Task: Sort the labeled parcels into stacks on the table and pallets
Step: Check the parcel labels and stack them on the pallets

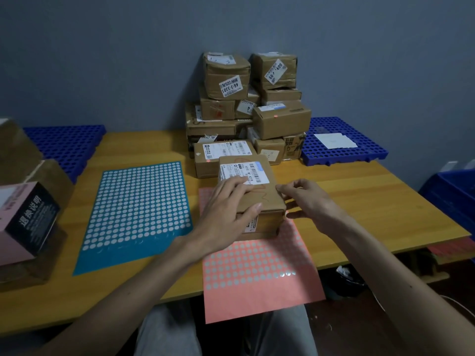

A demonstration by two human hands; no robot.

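Left hand (pixel 228 201) spread flat on the parcel (pixel 267 199), right hand (pixel 305 199) pinching its right edge. Best keep the label (pixel 257 170) uncovered, read it first.

Brown parcels (pixel 246 119) carry white labels at twelve o'clock. A blue perforated pallet (pixel 66 142) lies at ten, another pallet (pixel 341 150) at two. The teal white-dotted sheet (pixel 138 209) lies at nine, the pink white-dotted sheet (pixel 257 278) at six, on an amber wood-grain table (pixel 372 201).

Both hands meet at the centre of the frame, arms bare.
The left hand (pixel 226 209) lies palm down, fingers straight and spread. The right hand (pixel 305 201) stands on edge, thumb and forefinger drawn close together, the other fingers loosely curled.
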